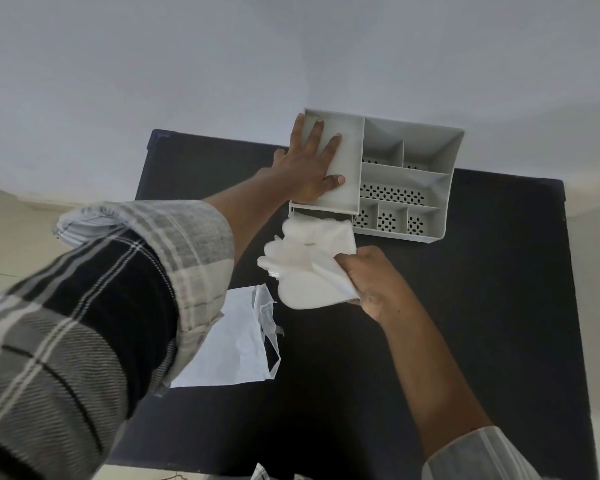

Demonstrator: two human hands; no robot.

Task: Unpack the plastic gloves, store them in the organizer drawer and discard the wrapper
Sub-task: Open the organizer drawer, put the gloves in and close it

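Note:
A grey plastic organizer [440, 188] with several compartments stands at the far edge of a dark table [482, 323]. My left hand [309, 164] lies flat, fingers spread, on the organizer's solid left top. Below that top, a drawer [312, 212] is slightly pulled out at the front. My right hand [371, 278] grips a bunch of translucent white plastic gloves [305, 268], whose far end touches the drawer opening. The clear, crumpled wrapper [236, 341] lies flat on the table near my left sleeve.
A pale wall rises behind the table. Light floor shows at the left and right of the table. A small white scrap [260, 472] peeks in at the near table edge.

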